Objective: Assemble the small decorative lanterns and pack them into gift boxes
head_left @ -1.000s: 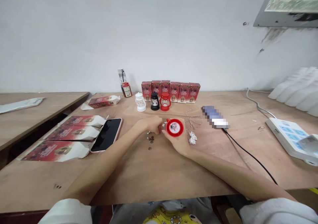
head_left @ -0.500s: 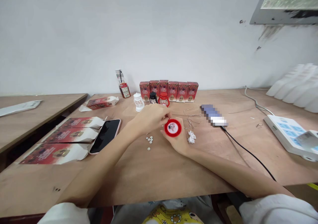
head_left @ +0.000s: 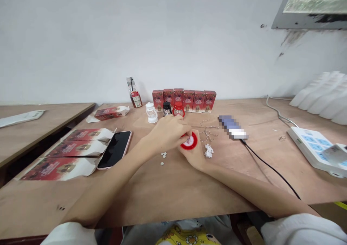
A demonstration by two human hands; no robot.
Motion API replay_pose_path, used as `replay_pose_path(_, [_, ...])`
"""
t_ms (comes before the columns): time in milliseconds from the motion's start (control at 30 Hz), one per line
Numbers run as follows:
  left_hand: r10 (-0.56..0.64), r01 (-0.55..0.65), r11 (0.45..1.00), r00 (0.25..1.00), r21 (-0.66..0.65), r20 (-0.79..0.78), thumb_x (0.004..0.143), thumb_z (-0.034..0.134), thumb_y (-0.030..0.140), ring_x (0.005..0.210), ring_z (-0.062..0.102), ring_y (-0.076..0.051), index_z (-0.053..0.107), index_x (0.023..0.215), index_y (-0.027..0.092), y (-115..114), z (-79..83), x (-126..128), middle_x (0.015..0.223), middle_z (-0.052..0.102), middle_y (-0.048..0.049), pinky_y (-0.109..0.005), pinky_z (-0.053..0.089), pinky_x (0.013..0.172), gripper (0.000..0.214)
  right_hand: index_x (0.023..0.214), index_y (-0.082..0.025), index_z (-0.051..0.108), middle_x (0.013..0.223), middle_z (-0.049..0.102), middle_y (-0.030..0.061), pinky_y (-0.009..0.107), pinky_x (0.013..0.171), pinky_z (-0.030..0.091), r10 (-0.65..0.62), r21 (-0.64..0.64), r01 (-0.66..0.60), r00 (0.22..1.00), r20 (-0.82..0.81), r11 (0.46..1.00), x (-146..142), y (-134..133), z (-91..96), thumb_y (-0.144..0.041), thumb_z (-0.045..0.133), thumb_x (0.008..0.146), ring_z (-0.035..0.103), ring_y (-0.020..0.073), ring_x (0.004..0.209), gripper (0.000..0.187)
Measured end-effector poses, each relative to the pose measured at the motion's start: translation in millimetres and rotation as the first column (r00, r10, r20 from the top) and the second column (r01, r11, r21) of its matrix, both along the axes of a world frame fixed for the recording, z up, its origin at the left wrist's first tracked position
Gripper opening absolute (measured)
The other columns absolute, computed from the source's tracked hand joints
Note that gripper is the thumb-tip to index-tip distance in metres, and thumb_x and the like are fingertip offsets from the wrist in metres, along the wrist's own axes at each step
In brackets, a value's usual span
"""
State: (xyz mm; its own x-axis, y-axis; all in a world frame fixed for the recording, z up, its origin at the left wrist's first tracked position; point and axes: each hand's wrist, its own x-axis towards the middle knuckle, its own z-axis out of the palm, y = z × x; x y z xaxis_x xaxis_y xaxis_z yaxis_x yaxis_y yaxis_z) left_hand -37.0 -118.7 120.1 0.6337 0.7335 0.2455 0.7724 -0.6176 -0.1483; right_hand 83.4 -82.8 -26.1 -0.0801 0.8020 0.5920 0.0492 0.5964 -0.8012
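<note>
My right hand (head_left: 195,156) wraps round a small red lantern (head_left: 193,144), bottom side up, its round red base facing me. Over that base reaches my left hand (head_left: 168,132), fingertips pinched together at the middle of the underside. Whatever they hold there, if anything, is hidden. Several small silvery discs (head_left: 162,164), like button cells, lie below my left hand, some covered by it. Right of the lantern are small white plastic pieces (head_left: 208,151) and thin bent wires (head_left: 208,133). Behind my left hand stand a white lantern (head_left: 151,113), a black lantern (head_left: 166,108) and another red lantern (head_left: 178,109).
Several red boxes (head_left: 188,101) line the wall. Flattened red boxes (head_left: 77,148) and a dark phone (head_left: 115,149) lie left. A bottle (head_left: 136,99) stands behind. Rightward are a second phone (head_left: 230,125), its black cable (head_left: 267,169) and a white power strip (head_left: 311,143).
My left hand has moved slightly right and down, bringing its fingertips from the lantern's rim onto the middle of its base. The right hand still holds the lantern.
</note>
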Motion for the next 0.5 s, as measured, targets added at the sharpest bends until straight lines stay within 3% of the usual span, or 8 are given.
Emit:
replay_pose_path(267, [-0.010,0.011,1.000,0.998,0.015,-0.069,0.085,0.053,0.019,0.082,0.058,-0.018,0.066,0.078,0.017,3.6,-4.6,1.8,0.084,0.067,-0.0037,-0.028,0.035,0.064,0.015,0.098,-0.024,0.047,0.098,0.049,0.0016,0.037,0.083,0.049,-0.019,0.015,0.019,1.000,0.010,1.000,-0.4,-0.3,-0.2,-0.021,0.069,0.067,0.054,0.0193,0.093,0.039])
replay_pose_path(500, [0.002,-0.003,1.000,0.999,0.026,0.033,0.088,0.050,0.027,0.072,0.058,-0.015,0.064,0.081,0.017,3.0,-0.3,-3.0,0.080,0.066,-0.0025,-0.025,0.033,0.058,0.018,0.100,-0.024,0.046,0.100,0.049,0.0027,0.040,0.087,0.047,-0.009,0.017,0.008,1.000,0.030,1.000,0.2,-1.1,1.1,-0.022,0.070,0.069,0.053,0.0203,0.097,0.039])
